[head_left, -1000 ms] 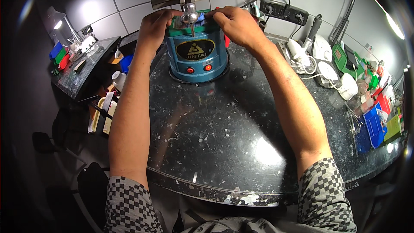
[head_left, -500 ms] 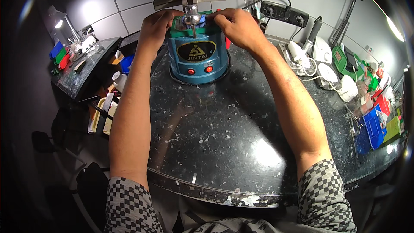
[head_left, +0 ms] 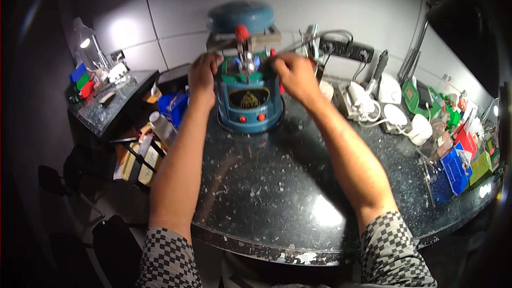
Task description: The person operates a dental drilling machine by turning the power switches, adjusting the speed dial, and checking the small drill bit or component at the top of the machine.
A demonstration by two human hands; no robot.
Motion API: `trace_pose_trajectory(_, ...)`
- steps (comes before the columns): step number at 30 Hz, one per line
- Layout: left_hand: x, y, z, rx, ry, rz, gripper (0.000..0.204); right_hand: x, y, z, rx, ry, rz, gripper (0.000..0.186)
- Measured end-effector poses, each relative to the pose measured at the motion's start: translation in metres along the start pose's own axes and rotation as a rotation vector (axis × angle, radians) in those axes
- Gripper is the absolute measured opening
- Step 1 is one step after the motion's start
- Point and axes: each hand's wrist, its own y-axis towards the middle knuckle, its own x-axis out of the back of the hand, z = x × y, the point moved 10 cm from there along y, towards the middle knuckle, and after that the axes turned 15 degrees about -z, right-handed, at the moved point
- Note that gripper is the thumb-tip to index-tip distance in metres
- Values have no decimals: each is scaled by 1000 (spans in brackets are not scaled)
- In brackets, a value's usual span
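Note:
A blue vacuum forming machine [head_left: 250, 113] stands at the far side of the bench, with a round heater head [head_left: 241, 16] and a grey frame [head_left: 269, 39] above its green top plate [head_left: 231, 78]. A silver fitting with a red knob [head_left: 241, 32] partly hides a small blue piece [head_left: 256, 63] on the plate. At the plate's left side my left hand [head_left: 203, 74] is closed, fingers curled. My right hand [head_left: 296, 77] is closed at the right side, fingertips toward the plate. What the fingers grip, if anything, is hidden.
A power strip [head_left: 346, 49] hangs on the wall behind. On the right of the black bench [head_left: 266, 181] lie white corded devices [head_left: 393, 114], green boxes and a blue tray [head_left: 455, 169]. To the left are a white bottle [head_left: 160, 125] and a side table [head_left: 109, 106] with a lamp.
My view has tilted up, so machine and hands appear lower in the picture. Both hands stay at the sides of the green plate.

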Motion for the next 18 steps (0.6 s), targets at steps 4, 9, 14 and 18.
trace_pose_trajectory(4, 13, -7, 7, 57, -276, -137, 14, 4, -34, -4, -91, 173, -56, 32)
trace_pose_trajectory(9, 37, -26, 16, -185, -80, -151, 28, 2, -78, -5, 117, 49, -90, 58)
trace_pose_trajectory(14, 26, -84, 34, -158, 207, 256, 79, -15, -107, -45, -128, 116, -73, 55)
trace_pose_trajectory(18, 21, -108, 32, -145, 399, 479, 120, -18, -110, -57, -131, 122, -24, 51)
